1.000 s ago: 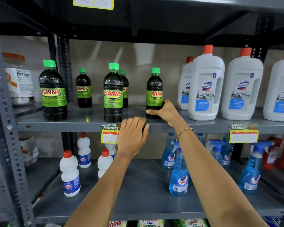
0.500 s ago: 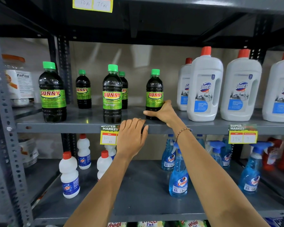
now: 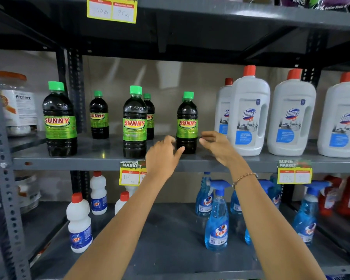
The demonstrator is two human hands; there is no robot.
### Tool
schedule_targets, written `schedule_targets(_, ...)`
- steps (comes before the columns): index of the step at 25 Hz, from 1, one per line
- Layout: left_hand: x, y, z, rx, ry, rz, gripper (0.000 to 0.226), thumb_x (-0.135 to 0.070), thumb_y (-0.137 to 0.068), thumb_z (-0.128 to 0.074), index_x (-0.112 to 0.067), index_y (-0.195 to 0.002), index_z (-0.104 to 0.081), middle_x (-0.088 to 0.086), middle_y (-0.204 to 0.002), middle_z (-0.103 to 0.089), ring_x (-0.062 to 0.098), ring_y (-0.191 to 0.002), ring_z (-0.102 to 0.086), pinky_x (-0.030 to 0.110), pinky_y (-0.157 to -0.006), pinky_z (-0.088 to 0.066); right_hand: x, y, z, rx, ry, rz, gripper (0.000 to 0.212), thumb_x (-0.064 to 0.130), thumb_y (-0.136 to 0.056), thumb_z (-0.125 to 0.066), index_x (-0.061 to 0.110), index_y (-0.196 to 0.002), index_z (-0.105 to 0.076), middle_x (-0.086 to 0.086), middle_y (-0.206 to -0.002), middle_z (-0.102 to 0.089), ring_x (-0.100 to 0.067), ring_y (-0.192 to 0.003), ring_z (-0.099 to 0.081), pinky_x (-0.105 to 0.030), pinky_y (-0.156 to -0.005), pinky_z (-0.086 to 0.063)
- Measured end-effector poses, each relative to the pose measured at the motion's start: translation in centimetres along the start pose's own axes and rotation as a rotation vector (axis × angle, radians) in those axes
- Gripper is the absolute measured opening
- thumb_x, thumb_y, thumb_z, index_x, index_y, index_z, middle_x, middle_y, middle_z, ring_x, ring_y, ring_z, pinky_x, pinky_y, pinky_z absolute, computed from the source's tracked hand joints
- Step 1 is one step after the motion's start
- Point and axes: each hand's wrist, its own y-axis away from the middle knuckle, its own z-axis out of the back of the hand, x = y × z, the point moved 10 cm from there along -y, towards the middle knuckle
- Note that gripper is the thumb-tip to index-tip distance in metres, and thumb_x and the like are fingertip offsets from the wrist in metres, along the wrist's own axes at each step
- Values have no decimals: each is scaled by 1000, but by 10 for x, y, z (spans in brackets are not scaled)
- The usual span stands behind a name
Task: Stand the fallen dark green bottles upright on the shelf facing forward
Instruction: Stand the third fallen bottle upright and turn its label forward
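Several dark green Sunny bottles with green caps stand upright on the grey middle shelf [image 3: 101, 156], labels forward. The rightmost bottle [image 3: 187, 122] stands between my two hands. My left hand [image 3: 163, 154] is just left of its base, fingers spread, a fingertip close to the bottle. My right hand [image 3: 216, 143] is just right of it, fingers apart, a small gap to the bottle. Neither hand grips anything. Other Sunny bottles: front left [image 3: 59, 120], centre front [image 3: 134, 123], back left [image 3: 99, 116], one [image 3: 150, 116] half hidden behind the centre one.
White Domex jugs [image 3: 249, 112] with red caps stand close on the right of the same shelf. Below are blue Colin spray bottles [image 3: 217, 219] and small white bottles [image 3: 79, 223]. A price tag [image 3: 129, 173] hangs on the shelf edge. A steel upright [image 3: 0, 158] borders the left.
My right hand has let go of the rightmost bottle's base and drawn slightly right. My left hand has risen from the shelf edge up beside the bottle. The camera has moved closer.
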Motion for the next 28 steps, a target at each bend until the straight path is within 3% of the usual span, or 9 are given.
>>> schedule_targets(3,-2,-18,-24,266,261,143,58,-45,-89,-59,-8,-129,-40,10,-123,-61,30,-114,-56,37,-82,-46,3,1,-5,-5,-1,18,45,0,-91,-58,-1,-134,-46,-17,-133,-55,-24,-124,-52,-27,-99,-44)
schedule_targets(6,-7,-29,-33,356,360,158,42,-27,-88,-65,-7,-122,-51,12,-124,-61,28,-115,-55,31,-87,-43,1,-4,-13,30,25,-3,47,0,-89,-60,-1,-134,-47,-17,-133,-57,-24,-123,-54,-31,-103,-44)
schedule_targets(15,7,-31,-37,302,535,198,47,-16,-78,-76,-7,-121,-58,11,-120,-64,23,-112,-60,39,-99,-47,7,0,-11,12,88,72,45,4,-84,-68,3,-127,-56,-13,-123,-65,-19,-110,-60,-36,-103,-46)
schedule_targets(22,10,-17,-14,264,641,129,63,-25,-66,-86,-9,-122,-60,3,-109,-69,10,-91,-67,25,-86,-52,19,22,-6,64,115,141,39,6,-85,-68,4,-122,-58,-6,-112,-65,-14,-104,-60,-28,-93,-50)
schedule_targets(25,12,-14,-12,271,689,116,66,-30,-61,-88,-10,-118,-62,-1,-103,-71,9,-90,-67,32,-87,-55,20,30,-3,87,82,155,39,7,-84,-69,5,-121,-57,2,-102,-65,-13,-99,-61,-22,-85,-51)
schedule_targets(28,11,-13,-11,285,700,107,66,-33,-59,-89,-13,-115,-62,-5,-99,-71,8,-90,-68,33,-86,-55,20,33,-1,101,66,163,39,8,-84,-70,5,-121,-57,6,-98,-64,-13,-98,-61,-26,-89,-51)
